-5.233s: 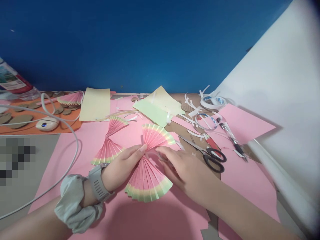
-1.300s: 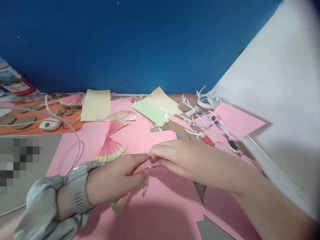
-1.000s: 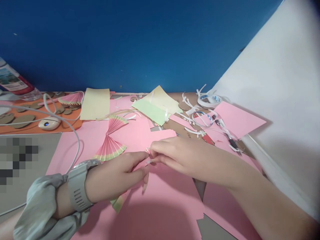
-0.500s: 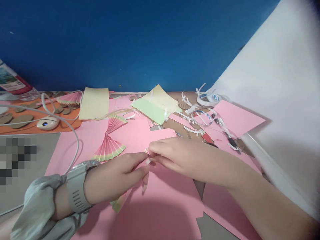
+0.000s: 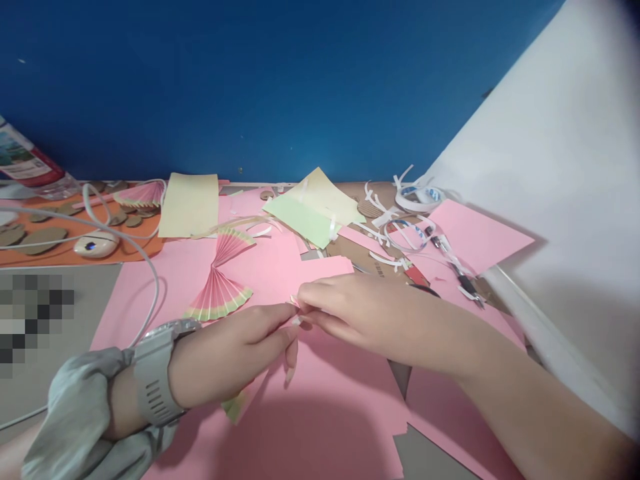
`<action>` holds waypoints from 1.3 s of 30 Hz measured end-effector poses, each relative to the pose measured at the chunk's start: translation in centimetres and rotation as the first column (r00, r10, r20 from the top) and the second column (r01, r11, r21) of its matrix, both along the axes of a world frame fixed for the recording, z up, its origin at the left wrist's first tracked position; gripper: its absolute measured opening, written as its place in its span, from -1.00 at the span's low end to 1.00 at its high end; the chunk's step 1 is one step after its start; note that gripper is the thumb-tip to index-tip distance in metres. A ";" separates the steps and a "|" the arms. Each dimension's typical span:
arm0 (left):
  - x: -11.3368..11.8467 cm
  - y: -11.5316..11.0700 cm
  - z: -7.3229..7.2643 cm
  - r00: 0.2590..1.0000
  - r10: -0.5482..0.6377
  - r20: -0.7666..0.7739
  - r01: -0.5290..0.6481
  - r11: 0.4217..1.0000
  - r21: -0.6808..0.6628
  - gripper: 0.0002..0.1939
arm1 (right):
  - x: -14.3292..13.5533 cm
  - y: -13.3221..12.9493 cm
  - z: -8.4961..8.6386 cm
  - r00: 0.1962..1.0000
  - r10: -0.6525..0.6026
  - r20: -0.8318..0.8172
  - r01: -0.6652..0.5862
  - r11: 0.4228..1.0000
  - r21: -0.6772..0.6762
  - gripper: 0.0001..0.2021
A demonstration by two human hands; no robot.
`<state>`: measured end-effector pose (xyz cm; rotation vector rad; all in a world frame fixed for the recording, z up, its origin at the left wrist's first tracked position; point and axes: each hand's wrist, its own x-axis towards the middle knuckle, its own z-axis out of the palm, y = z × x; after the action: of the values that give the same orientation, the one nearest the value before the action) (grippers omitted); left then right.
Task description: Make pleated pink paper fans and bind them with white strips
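My left hand [image 5: 255, 340] and my right hand [image 5: 345, 310] meet over the pink paper [image 5: 320, 407], their fingertips pinched together. Between the fingertips is a small piece of folded paper, mostly covered, with a bit of white strip [image 5: 297, 321] showing. Under my left hand pokes out a green-and-yellow pleated edge [image 5: 234, 405]; the rest of it is hidden. Just beyond my left hand lies a pleated pink fan shape [image 5: 223, 293] with green-yellow edges, pinched narrow at its middle.
Yellow paper [image 5: 189, 205], green-yellow sheets [image 5: 317, 210], white tape rolls [image 5: 417, 198], a pen [image 5: 467, 288] and paper strips lie farther back. At the left are cardboard discs [image 5: 45, 240] on orange paper, a white device [image 5: 96, 245] with a cable, and a bottle [image 5: 33, 160].
The view has shifted very slightly. Both hands keep almost the same pinched pose, and nothing has been let go.
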<state>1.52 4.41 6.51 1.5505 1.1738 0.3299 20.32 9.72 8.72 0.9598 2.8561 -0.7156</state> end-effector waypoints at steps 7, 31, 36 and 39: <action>-0.1 0.0 -0.6 1.000 -0.007 -0.008 0.007 0.999 -0.046 -0.68 | 0.1 -0.1 -0.2 1.000 -0.007 0.000 0.007 1.000 0.004 -0.83; 0.1 0.2 -0.4 0.976 -0.011 -0.216 0.051 0.983 0.178 -0.74 | 0.8 -0.4 0.2 0.984 -0.145 0.108 0.130 0.982 0.139 -0.87; 0.2 0.2 -0.2 0.987 0.033 -0.155 -0.001 0.980 0.201 -0.75 | 0.9 -0.3 0.6 0.976 -0.198 0.088 0.176 0.961 0.213 -0.86; 0.2 0.2 -0.2 0.989 0.052 -0.135 -0.025 0.981 0.191 -0.75 | 1.0 -0.2 0.7 0.975 -0.206 0.081 0.184 0.958 0.218 -0.89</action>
<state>1.73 4.60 6.34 1.7402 1.3133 0.3720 21.32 9.53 9.38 1.2811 2.8134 -0.3658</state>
